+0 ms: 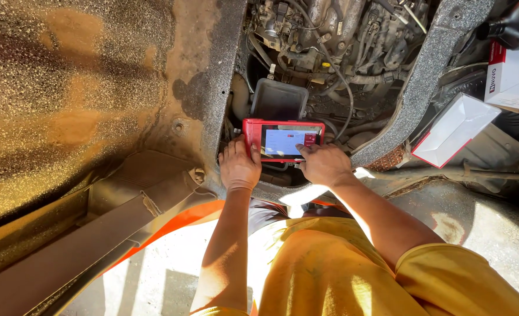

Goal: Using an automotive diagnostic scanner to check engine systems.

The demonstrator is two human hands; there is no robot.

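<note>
Over engine bay, left hand (pixel 239 167) gripping red tablet (pixel 283 140), right hand (pixel 324 164) fingertip touching screen

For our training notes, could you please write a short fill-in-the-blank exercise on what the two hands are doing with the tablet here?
1. The left hand grips the tablet by its ____ edge.
2. A finger of the right hand touches the tablet's lit ____.
3. The casing of the tablet is ____ in colour.
4. The white box with a red rim lies to the ____ of the tablet.

Missing words: left; screen; red; right
</note>
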